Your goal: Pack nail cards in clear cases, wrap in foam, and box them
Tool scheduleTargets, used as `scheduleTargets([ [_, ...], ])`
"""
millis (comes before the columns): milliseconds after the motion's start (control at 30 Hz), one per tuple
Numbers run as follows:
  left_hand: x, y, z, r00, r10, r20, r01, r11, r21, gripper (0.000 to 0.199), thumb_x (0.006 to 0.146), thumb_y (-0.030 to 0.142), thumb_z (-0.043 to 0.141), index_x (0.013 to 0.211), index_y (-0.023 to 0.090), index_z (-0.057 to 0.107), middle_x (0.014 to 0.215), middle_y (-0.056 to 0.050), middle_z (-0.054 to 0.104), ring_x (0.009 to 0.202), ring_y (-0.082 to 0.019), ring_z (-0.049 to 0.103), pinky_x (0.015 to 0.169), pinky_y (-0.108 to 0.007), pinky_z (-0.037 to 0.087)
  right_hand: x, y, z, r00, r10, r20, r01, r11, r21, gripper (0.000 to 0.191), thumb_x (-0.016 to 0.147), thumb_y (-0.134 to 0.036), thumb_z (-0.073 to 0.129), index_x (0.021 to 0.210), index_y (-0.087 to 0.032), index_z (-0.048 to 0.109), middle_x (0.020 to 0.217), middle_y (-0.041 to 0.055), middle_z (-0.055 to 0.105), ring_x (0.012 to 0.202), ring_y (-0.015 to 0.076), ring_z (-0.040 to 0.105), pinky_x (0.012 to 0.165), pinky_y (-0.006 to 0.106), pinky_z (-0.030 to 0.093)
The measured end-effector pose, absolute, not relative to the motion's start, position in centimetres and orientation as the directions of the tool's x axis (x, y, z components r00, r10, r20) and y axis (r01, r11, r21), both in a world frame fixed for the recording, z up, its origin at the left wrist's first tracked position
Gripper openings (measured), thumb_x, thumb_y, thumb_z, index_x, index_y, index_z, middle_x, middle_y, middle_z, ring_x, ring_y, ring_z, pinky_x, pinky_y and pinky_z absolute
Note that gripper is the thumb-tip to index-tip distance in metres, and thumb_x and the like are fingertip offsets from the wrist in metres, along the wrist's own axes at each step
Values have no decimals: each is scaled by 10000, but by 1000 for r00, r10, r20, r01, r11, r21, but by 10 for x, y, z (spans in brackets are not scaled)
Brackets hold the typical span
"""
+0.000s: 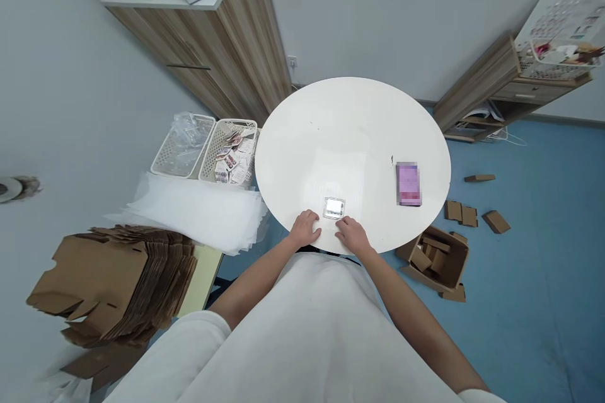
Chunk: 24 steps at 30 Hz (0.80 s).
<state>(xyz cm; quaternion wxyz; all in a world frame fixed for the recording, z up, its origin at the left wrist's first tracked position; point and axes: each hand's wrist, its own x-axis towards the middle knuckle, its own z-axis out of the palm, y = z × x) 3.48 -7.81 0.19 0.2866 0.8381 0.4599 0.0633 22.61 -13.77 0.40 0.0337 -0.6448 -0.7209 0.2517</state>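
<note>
A small clear flat case point(334, 208) with a pale inside lies near the front edge of the round white table point(312, 132). My left hand point(305, 228) rests on the table to the left of the case, its fingers apart and nothing in it. Just below the case's right corner is my right hand point(352, 234), also with spread fingers and holding nothing; its fingertips are close to the case. Farther right on the table lies a phone-like object point(409, 184) with a blurred purple screen.
Left of the table stand two white baskets point(207, 167), one with plastic bags, one with small cards. White sheets point(198, 211) and stacked flat cardboard point(108, 277) lie nearer. An open carton point(454, 264) with small boxes sits on the floor at right.
</note>
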Motion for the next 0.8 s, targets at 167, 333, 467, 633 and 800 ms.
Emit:
scheduleTargets([
  [167,33,-73,2,671,728,-141,699,-556,450,346,665,373,595,954,193,528,1004,-82,490,951,-248,449,802,-381,370,218,-135,-3,-111,961,-255,964,41,-264,242,866,-220,340,854,-202,581,886,73,577,807,191,499,667,297,342],
  [333,32,-64,3,739,660,-133,649,-647,400,265,706,358,565,919,205,535,996,-77,504,948,-239,446,812,-374,340,213,-136,-3,-40,971,-234,968,-20,-249,261,877,-218,309,843,-191,566,862,66,574,785,183,490,656,290,331],
  [467,28,-57,3,796,595,-110,590,-724,359,158,775,281,468,899,205,530,989,-77,516,941,-224,450,786,-360,325,211,-139,0,28,980,-198,938,-94,-334,240,878,-237,314,856,-199,550,865,50,563,800,172,484,665,274,342],
  [633,24,-53,1,832,544,-109,553,-792,258,163,834,210,358,852,183,517,899,-72,542,861,-198,473,763,-346,318,207,-146,4,94,978,-185,903,-162,-399,268,881,-246,284,839,-198,544,899,53,556,826,175,480,701,288,355],
  [800,22,-51,2,827,549,-122,559,-780,281,178,854,206,327,874,184,503,853,-59,566,846,-189,490,744,-328,324,214,-159,6,62,992,-112,917,-101,-386,347,789,-438,457,1039,-200,495,1116,93,487,1010,234,430,811,347,345],
])
